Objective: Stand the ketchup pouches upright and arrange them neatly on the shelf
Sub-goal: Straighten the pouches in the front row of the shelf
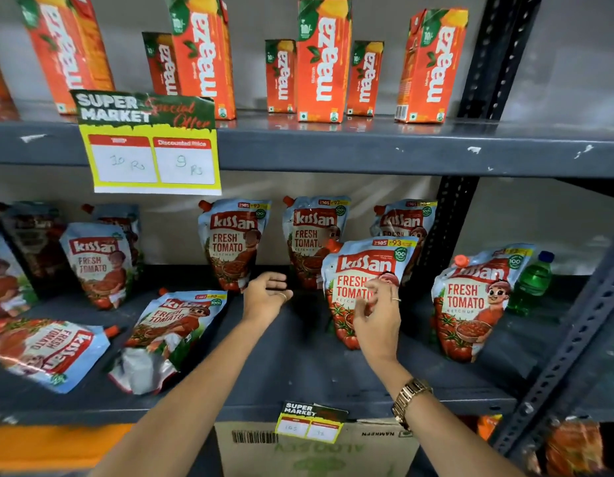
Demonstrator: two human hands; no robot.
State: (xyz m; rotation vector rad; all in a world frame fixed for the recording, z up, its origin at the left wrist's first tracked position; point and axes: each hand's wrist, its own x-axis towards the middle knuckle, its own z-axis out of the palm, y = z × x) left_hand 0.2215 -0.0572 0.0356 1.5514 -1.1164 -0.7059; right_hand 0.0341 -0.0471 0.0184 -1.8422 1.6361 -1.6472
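Several ketchup pouches stand on the grey shelf. Three lean against the back wall, at centre, right of centre and far right. In front of those stands a pouch with my right hand resting on its front, fingers curled and apart. My left hand hovers open just left of it, holding nothing. Another upright pouch is at the right. Two pouches lie flat at the left: one near centre, one at the edge. More pouches stand further left.
Orange juice cartons line the shelf above. A price sign hangs from that shelf's edge. A green bottle stands at the far right by the perforated upright. A cardboard box sits below.
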